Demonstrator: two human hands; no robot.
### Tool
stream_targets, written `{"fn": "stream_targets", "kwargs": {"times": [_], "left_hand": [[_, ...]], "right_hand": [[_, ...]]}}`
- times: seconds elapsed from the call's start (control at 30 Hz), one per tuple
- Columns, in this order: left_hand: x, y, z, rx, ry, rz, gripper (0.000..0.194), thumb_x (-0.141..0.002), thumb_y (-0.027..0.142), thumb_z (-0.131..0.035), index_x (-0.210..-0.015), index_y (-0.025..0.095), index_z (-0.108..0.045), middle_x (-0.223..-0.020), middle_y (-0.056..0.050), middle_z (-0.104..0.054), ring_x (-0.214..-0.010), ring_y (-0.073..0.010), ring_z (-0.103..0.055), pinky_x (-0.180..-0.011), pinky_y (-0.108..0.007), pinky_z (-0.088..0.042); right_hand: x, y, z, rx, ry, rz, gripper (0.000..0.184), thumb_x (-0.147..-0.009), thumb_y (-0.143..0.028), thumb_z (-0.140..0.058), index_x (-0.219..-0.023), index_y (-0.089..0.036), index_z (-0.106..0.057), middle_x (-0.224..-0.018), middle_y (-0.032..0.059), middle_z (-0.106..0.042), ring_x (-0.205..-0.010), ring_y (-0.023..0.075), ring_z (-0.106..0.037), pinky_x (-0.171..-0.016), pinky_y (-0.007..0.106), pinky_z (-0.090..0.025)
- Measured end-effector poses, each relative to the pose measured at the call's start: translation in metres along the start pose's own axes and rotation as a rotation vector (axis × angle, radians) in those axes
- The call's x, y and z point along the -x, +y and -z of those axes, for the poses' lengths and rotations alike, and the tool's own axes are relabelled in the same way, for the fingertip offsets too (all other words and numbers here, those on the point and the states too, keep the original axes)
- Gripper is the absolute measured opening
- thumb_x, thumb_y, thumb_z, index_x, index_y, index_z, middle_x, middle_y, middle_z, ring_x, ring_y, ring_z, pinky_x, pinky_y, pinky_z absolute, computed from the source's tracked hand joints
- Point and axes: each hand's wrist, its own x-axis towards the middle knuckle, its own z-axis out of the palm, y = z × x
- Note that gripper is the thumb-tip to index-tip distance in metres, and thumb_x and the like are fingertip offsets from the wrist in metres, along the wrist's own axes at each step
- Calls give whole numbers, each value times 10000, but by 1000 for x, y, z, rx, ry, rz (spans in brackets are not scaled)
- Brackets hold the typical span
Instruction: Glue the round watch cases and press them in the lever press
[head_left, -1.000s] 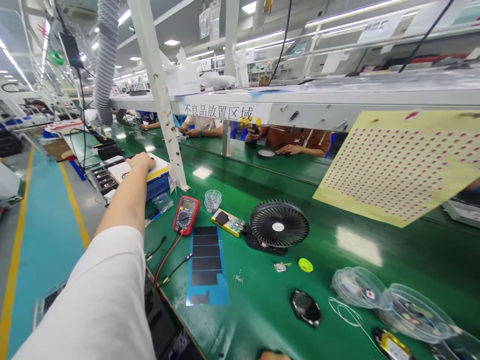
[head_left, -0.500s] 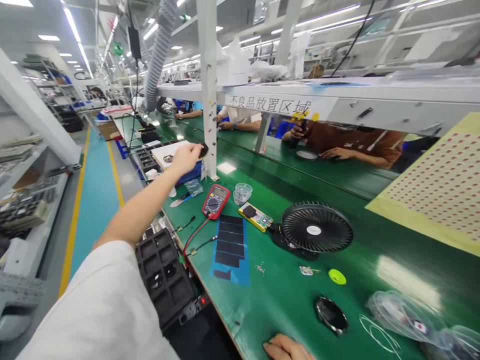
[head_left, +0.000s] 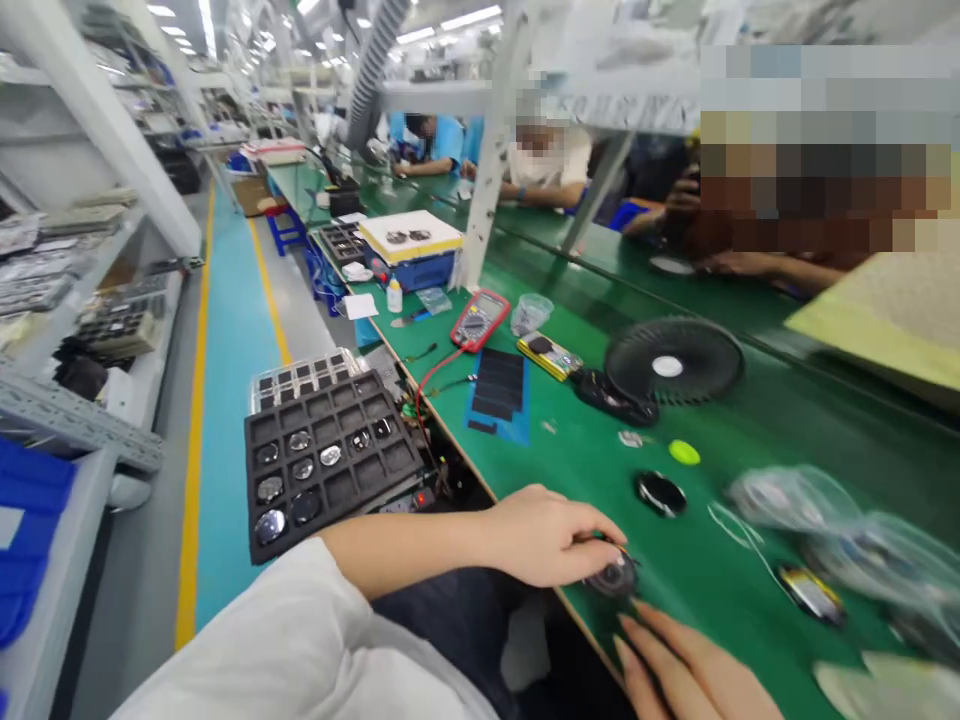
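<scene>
My left hand point(head_left: 551, 540) rests at the near edge of the green table point(head_left: 750, 420), fingers closed on a small dark round part point(head_left: 613, 577) that it holds against the surface. Just below it, my right hand point(head_left: 686, 672) lies flat with fingers stretched out, holding nothing. Another dark round disc point(head_left: 660, 493) lies on the table a little beyond. To the left, below the table edge, a black compartment tray point(head_left: 330, 455) holds several shiny round parts.
A small black fan point(head_left: 671, 365), a red multimeter point(head_left: 478, 318) with leads, a blue sheet with black strips point(head_left: 499, 392) and a circuit board point(head_left: 551, 355) lie further back. Clear plastic bags point(head_left: 795, 500) sit at right. Other people sit across the table.
My left hand has come back from the white-topped box at the far left to the near table edge, holding a dark round part. My right hand has come further into view.
</scene>
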Motion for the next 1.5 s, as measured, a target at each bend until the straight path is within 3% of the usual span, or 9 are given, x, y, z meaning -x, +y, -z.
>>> {"fn": "stream_targets", "kwargs": {"times": [0.13, 0.27, 0.37, 0.53, 0.7, 0.83, 0.97, 1.13, 1.5], "left_hand": [[-1, 19, -28, -99, -69, -83, 274, -1057, 357, -580, -1181, 303, -819, -1167, -58, -842, -1130, -252, -782, -1027, -371, -581], [-6, 5, -53, -60, -73, -77, 393, -1070, 335, -468, -1257, 187, -780, -1276, -167, -792, -1221, -377, -713, -1120, -602, -469], [-2, -6, -60, -166, 6, -83, 428, -1094, 397, -424, -1256, 212, -773, -1230, -142, -797, -1210, -356, -687, -1069, -567, -470], [11, -5, -59, -236, 40, -117, 457, -1045, 519, -542, -1357, 236, -719, -1323, -121, -765, -1280, -348, -647, -1073, -518, -458], [9, -5, -56, -240, -75, -172, 602, -885, 517, -767, -1418, 255, -666, -1365, -93, -754, -1315, -359, -625, -1098, -511, -439], [8, -5, -54, -202, -114, -198, 639, -876, 466, -782, -1464, 269, -623, -1392, -74, -748, -1304, -337, -635, -1115, -500, -426], [6, -6, -52, -160, -154, -248, 666, -873, 439, -780, -1488, 262, -595, -1372, -70, -754, -1268, -317, -656, -1128, -477, -412], [5, -8, -50, -154, -189, -280, 644, -906, 424, -741, -1503, 256, -567, -1375, -65, -748, -1257, -304, -657, -1119, -466, -394], [4, -3, -49, -161, -221, -250, 697, -898, 435, -755, -1528, 253, -519, -1408, -68, -737, -1330, -335, -609, -1139, -502, -364]], "right_hand": [[42, -29, 34, 50, 102, -372, 228, -1017, -339, -638, -1202, -347, -770, -1052, 138, -813, -865, 344, -805, -736, 532, -698], [77, -46, 43, 150, 30, -662, 203, -1040, -299, -645, -1188, -223, -761, -1166, 138, -814, -1060, 291, -798, -940, 490, -689], [88, -49, 48, 158, 107, -815, 192, -1036, -317, -642, -1145, -206, -754, -1150, 132, -814, -1078, 274, -780, -955, 473, -664], [68, -14, 59, 267, 284, -1236, 533, -921, -543, -712, -1290, -162, -664, -1097, 128, -763, -847, 245, -705, -766, 424, -601], [32, 34, 53, 272, -31, -1564, 602, -806, -730, -780, -1069, -199, -677, -930, 83, -711, -879, 296, -662, -809, 448, -545], [24, 15, 53, 333, -5, -1411, 458, -900, -679, -712, -861, -237, -599, -980, 114, -700, -961, 314, -655, -862, 457, -547], [36, -46, 65, 85, 118, -1202, 401, -1018, -602, -634, -1162, -228, -612, -1186, 135, -730, -1034, 274, -701, -890, 413, -583], [62, -101, 63, -205, 49, -1254, 478, -990, -571, -733, -1299, -248, -563, -1067, 71, -801, -790, 209, -744, -649, 310, -573], [74, -109, 46, -92, 117, -1124, 422, -966, -564, -746, -1195, -228, -633, -956, 69, -768, -731, 218, -736, -623, 328, -607]]}}
